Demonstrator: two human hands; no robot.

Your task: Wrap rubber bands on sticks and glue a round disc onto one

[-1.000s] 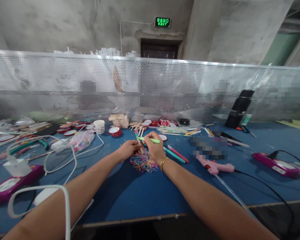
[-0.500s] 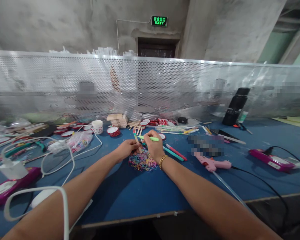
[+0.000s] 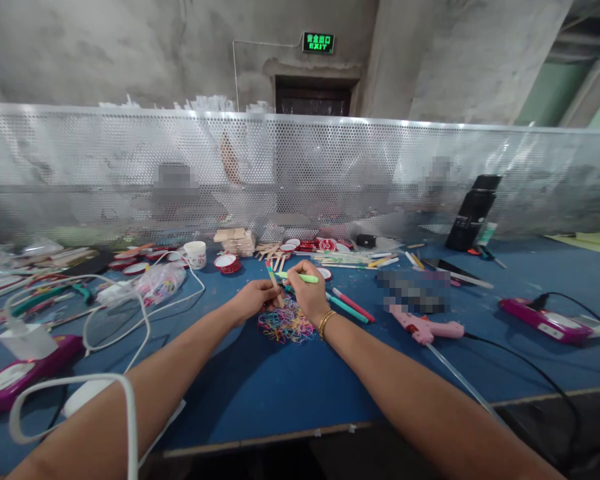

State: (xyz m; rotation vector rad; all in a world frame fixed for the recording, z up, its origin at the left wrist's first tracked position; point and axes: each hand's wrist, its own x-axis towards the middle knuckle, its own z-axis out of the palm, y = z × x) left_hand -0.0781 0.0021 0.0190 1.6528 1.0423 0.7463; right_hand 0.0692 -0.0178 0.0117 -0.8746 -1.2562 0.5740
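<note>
Banded stick at far edge of coloured-loop pile; looks mid-colouring.
Blue table under all; right hand, at pile's far right, grips green marker; left hand, at pile's far left, pinches stick. Tip contact unclear. Next move likely calls for holding stick steady, marker tip on bare wood.

Through the head view I logged dim, grey ambient light, main source undetermined. The exit sign glowed green against the dull wall. Pale highlights ran along the top edge of the perforated screen. I noted a soft shadow on the desk below the left hand. Wide-angle distortion stretched the left forearm and right forearm toward the lower corners. Coarse pixelation hid patches of screen and desk.
</note>
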